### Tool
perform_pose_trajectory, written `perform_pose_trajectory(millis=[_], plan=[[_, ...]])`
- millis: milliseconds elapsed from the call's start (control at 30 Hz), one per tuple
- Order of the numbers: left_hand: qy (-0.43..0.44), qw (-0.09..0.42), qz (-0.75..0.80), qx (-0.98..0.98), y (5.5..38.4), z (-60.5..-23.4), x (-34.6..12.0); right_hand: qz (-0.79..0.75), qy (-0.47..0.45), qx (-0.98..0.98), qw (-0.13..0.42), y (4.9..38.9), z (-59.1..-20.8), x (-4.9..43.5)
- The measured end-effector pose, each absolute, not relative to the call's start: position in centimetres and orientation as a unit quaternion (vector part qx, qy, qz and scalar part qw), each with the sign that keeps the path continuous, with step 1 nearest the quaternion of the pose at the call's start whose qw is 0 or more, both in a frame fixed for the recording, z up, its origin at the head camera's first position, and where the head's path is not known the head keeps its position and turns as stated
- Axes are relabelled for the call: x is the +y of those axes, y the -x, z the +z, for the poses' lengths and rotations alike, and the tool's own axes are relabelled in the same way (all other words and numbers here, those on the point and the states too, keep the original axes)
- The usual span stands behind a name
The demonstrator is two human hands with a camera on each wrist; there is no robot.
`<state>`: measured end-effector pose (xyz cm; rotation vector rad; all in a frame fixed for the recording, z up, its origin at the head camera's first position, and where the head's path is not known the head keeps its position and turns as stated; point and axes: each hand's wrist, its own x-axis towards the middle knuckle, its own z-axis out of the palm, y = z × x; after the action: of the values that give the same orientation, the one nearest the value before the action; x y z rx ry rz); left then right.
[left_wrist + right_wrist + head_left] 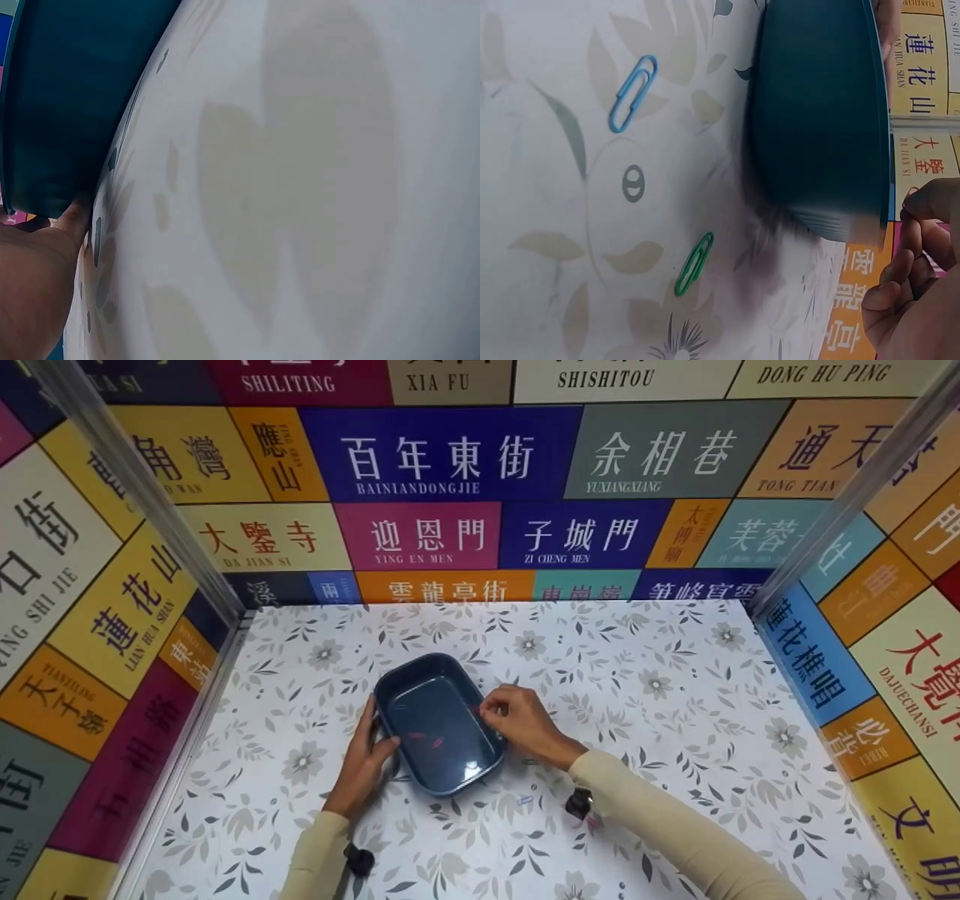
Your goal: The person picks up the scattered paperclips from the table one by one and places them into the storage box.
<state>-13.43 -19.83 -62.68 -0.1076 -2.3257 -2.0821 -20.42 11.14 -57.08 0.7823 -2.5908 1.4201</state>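
A dark blue rectangular dish (440,791) sits on the table, with a blue paper clip (401,707) and two red paper clips (438,743) on its floor. My left hand (365,761) holds the dish's left side, fingers along the outer wall and thumb at the rim. At the opposite rim, my right hand (523,721) pinches a small red paper clip (910,195) between thumb and forefinger. Below it on the table lie a green paper clip (694,264) and a light blue paper clip (633,94).
The table (675,720) has a white cover with grey leaves and flowers. Colourful panels with lettering (442,454) stand behind it and on both sides. A small pinkish thing (591,823) lies beside the right wrist's camera.
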Motion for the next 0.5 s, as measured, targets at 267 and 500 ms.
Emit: perform_pose_trajectory(millis=[267, 500], plan=[[0.04, 0.019, -0.664, -0.746, 13.5, -62.7, -19.8, 0.46, -0.256, -0.85, 0.035, 20.6, -57.0, 10.2], [0.038, 0.019, -0.671, -0.741, 13.5, -62.9, -19.8, 0.458, -0.255, -0.851, 0.019, 20.7, -56.7, 9.3]])
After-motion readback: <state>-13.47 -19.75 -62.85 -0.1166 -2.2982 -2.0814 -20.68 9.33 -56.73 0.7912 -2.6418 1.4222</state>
